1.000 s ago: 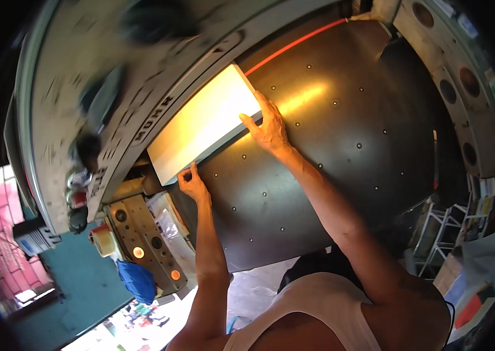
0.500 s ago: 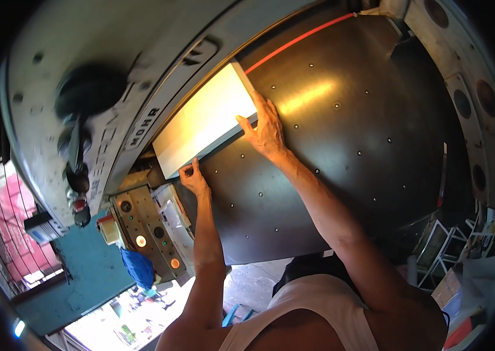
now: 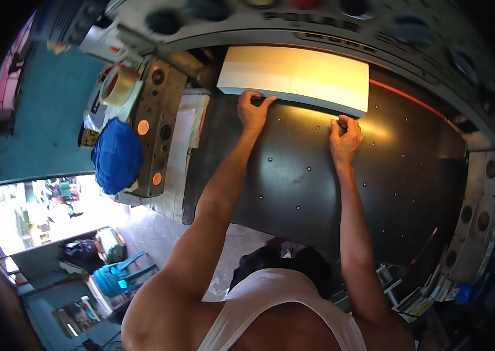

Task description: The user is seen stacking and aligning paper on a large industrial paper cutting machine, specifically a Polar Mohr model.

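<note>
A long white stack of paper [image 3: 294,70] lies on the dark metal table [image 3: 311,193], lit yellow toward its right end. At the stack's near edge, left of its middle, my left hand [image 3: 252,112] rests with thumb and fingers apart, the tips touching the edge. My right hand [image 3: 347,140] is by the right part of the same edge, fingers bent and thumb held away from them. Whether its fingertips touch the paper is hard to make out. Neither hand is wrapped round anything.
The cutting machine's grey front beam [image 3: 341,41] spans above the stack. A red line [image 3: 408,96] runs across the table to the right. On the left are a control panel [image 3: 157,128], a roll of tape [image 3: 120,85] and a blue cloth bundle [image 3: 117,157]. Another panel [image 3: 474,216] borders the right side.
The view has turned, so the stack now lies crosswise ahead. My right hand has left the stack's right end for its near edge; my left hand stays at that edge.
</note>
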The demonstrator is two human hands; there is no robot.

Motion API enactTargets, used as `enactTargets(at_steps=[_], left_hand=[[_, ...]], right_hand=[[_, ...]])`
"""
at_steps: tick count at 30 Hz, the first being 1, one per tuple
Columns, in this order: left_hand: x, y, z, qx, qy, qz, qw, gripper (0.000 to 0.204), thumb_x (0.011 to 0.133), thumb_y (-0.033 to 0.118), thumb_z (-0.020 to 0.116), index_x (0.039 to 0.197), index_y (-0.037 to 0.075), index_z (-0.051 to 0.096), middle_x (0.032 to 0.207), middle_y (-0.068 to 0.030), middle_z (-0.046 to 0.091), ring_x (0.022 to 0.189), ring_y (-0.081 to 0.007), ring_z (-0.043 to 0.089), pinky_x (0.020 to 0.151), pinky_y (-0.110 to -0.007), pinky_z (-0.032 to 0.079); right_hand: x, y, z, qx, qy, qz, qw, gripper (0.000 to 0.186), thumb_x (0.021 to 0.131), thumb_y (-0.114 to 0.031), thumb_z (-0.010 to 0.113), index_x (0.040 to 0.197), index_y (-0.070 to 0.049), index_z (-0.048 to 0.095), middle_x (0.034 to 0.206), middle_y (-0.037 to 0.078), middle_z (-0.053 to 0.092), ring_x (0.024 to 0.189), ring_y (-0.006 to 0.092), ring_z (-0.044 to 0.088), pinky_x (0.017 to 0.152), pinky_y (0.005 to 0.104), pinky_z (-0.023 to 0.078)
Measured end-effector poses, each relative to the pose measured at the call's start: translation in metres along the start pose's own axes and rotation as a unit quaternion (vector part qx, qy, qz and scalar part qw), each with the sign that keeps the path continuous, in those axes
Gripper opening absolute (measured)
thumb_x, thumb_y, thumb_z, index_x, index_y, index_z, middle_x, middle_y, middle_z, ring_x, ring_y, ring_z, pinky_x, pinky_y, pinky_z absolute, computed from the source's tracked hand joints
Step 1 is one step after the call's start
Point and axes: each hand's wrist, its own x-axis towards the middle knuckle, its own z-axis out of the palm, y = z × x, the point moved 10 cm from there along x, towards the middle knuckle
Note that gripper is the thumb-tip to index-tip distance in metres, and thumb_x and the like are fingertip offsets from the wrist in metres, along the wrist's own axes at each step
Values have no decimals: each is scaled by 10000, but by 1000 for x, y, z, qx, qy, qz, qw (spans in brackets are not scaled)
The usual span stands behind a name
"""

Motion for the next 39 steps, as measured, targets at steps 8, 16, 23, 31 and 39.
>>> enactTargets(at_steps=[8,16,23,31,39], left_hand=[[1,-3,-4,4,11,-25,1000,429,645,324,927,795,69,617,836,-76,647,826,-283,621,757,-411,500],[2,-14,7,42,-63,-111,991,523,651,477,892,822,97,578,905,-36,613,945,-265,590,865,-440,450],[3,-8,4,43,-47,-97,993,521,656,472,899,796,78,588,888,-56,625,916,-272,590,847,-432,463],[4,-13,9,38,-84,-124,988,520,645,462,900,792,94,564,880,-37,612,931,-267,580,866,-441,450],[4,-9,6,57,-42,-91,993,518,662,443,907,800,66,580,861,-66,623,903,-286,594,800,-441,483]], right_hand=[[25,-5,26,20,0,-36,999,252,855,-243,771,863,3,721,781,115,704,705,239,667,676,346,526],[24,8,26,61,29,97,993,336,834,-334,811,805,-4,760,637,58,681,583,107,588,593,265,470],[23,7,25,50,49,81,994,308,824,-305,822,768,-10,753,596,37,650,563,92,563,567,265,461],[1,55,-32,140,234,205,940,595,833,-107,750,1321,54,450,1191,214,645,1061,220,628,927,313,490],[24,53,-13,174,91,232,953,803,754,-32,676,1436,93,272,1262,242,604,1122,241,570,1015,350,428]])
